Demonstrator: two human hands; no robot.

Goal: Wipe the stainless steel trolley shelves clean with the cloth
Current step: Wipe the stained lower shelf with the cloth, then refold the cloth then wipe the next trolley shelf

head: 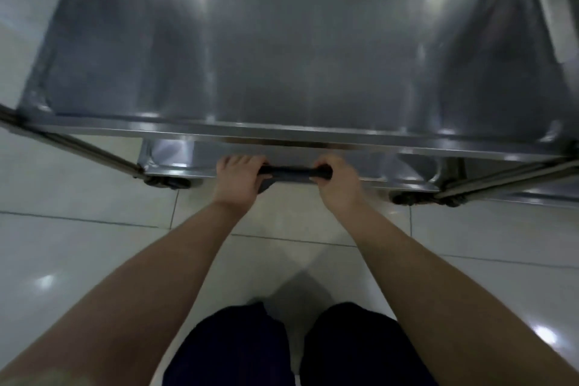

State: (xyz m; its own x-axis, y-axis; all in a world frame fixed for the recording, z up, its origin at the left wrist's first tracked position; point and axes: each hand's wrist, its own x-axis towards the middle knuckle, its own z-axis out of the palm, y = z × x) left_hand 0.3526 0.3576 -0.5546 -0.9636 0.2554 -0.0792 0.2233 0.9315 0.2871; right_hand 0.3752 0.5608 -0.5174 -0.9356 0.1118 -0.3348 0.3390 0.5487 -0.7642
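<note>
The floor (94, 244) was pale glossy tile with thin dark joints, throwing back spots of ceiling light; on it stood the stainless steel trolley (282, 133), seen from above; its top shelf (282, 47) filled the upper part of the view, dull grey and streaked with reflections. Below that shelf's near edge a strip of the lower shelf (175, 157) showed, with a dark caster (166, 182) under its near left corner and another caster (407, 199) under the near right. The cloth (289, 173), dark and bunched into a short roll, was stretched level over the middle of the lower shelf's near edge; whether it touched the steel could not be told. The left hand (239, 180) clenched its left end, fingers curled over it; the right hand (336, 185) gripped its right end likewise; both forearms were bare. Dark trousers (232, 351) showed at the bottom of the view.
</note>
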